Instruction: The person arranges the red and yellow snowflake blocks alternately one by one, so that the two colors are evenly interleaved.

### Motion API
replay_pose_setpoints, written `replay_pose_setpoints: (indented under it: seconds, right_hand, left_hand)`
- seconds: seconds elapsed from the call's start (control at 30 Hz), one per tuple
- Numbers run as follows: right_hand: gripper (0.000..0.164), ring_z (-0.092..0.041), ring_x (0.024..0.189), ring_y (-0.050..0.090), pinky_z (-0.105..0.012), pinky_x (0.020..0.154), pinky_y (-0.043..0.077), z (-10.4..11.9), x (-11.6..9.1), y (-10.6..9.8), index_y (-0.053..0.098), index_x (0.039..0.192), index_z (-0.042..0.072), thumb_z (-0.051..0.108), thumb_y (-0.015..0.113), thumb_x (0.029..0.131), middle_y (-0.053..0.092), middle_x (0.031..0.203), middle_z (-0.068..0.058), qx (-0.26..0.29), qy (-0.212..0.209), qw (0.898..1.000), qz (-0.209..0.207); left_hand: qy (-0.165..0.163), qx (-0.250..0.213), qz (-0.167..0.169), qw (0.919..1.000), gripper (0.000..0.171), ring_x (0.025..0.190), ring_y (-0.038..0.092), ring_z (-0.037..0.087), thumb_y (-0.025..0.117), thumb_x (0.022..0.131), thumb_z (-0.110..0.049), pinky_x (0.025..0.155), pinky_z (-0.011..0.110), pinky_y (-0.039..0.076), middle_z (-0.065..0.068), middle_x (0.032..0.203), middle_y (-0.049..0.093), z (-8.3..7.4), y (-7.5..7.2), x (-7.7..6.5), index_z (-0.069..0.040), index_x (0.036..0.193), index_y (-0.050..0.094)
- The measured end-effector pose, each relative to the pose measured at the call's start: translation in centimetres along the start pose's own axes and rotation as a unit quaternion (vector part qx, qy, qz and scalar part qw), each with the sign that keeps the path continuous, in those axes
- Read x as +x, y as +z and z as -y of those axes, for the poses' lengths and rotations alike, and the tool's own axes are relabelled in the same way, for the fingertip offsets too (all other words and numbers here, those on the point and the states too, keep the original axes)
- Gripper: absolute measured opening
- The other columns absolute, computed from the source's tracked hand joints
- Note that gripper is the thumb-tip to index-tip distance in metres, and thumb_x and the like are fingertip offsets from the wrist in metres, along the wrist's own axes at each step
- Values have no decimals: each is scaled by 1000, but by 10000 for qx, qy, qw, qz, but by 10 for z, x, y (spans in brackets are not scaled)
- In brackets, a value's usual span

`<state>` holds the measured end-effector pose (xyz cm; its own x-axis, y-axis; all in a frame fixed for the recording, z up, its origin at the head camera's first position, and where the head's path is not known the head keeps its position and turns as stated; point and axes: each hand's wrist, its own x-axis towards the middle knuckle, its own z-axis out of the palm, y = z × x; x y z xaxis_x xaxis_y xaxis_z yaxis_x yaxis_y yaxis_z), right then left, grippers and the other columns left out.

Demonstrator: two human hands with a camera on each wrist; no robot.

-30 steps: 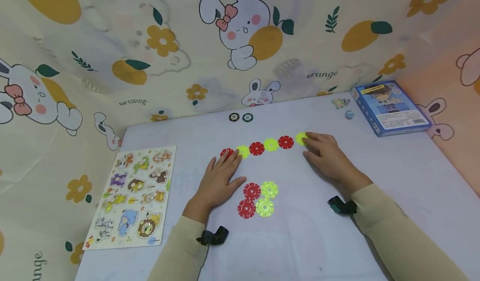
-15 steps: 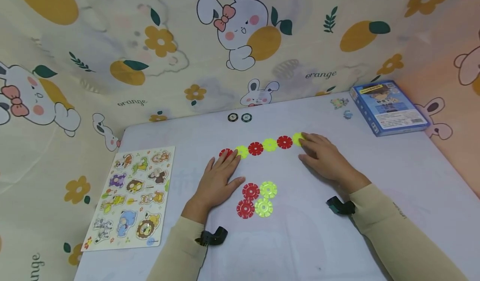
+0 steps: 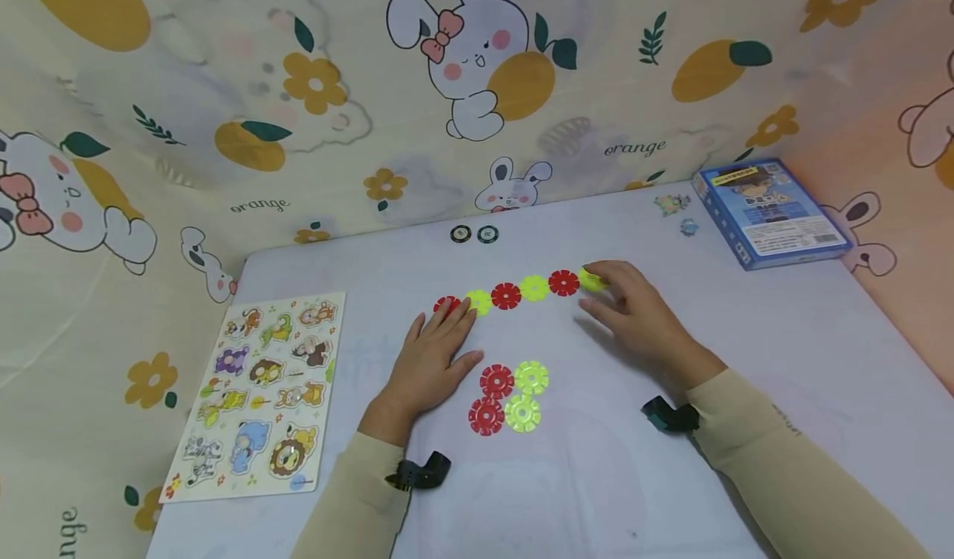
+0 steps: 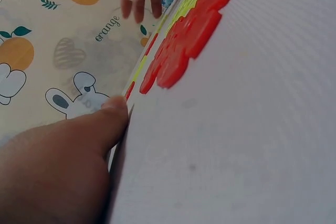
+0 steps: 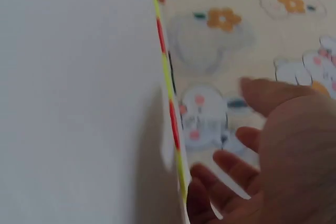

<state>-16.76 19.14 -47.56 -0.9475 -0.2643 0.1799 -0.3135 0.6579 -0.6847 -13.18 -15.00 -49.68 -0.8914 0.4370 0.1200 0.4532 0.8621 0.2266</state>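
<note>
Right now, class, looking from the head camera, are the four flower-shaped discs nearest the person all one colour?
No, two red discs lie beside two yellow-green discs in that group.

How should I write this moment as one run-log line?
left hand: touches leftmost red disc | right hand: touches rightmost yellow disc | disc row: red and yellow alternating

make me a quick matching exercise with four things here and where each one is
1. blue box
2. left hand
3. animal board
4. right hand

A. at the yellow end of the disc row
B. on the left side of the table
C. at the far right of the table
D. at the red end of the disc row

Pairs: 1-C, 2-D, 3-B, 4-A
</note>
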Motion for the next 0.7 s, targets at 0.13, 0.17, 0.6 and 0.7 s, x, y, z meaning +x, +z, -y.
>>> replay_pose_setpoints:
  seconds: [0.13, 0.17, 0.6, 0.7]
  right_hand:
    - [59, -17, 111, 50, -40, 84, 49, 21, -7, 16, 51, 136, 20, 46, 69, 86, 51, 130, 3, 854, -223, 9950, 467]
    - [60, -16, 111, 50, -39, 85, 48, 28, -9, 21, 51, 136, 21, 48, 69, 85, 51, 129, 4, 986, -269, 9925, 663]
    - [52, -14, 108, 38, -39, 81, 32, 90, -40, 81, 67, 118, 25, 49, 79, 73, 48, 118, 8, -695, -720, 9912, 871]
    - [43, -14, 108, 38, -39, 80, 30, 94, -41, 82, 69, 110, 25, 42, 82, 73, 49, 117, 7, -650, -629, 9923, 842]
  left_hand:
    - [17, -10, 9, 10000, 64, 144, 11, 23, 41, 96, -54, 111, 55, 9, -5, 157, 20, 0, -1, -1, -24, 152, 29]
    - [15, 12, 1, 10000, 64, 144, 11, 23, 41, 97, -53, 111, 55, 9, -5, 157, 21, -1, -1, -1, -24, 152, 29]
    - [-28, 95, -49, 9999, 64, 144, 11, 20, 42, 96, -54, 111, 54, 8, -9, 156, 20, 0, 1, 1, -26, 152, 29]
    - [-16, 80, -53, 10000, 63, 144, 11, 20, 41, 96, -53, 111, 54, 8, -9, 157, 19, 0, 1, 1, -26, 152, 29]
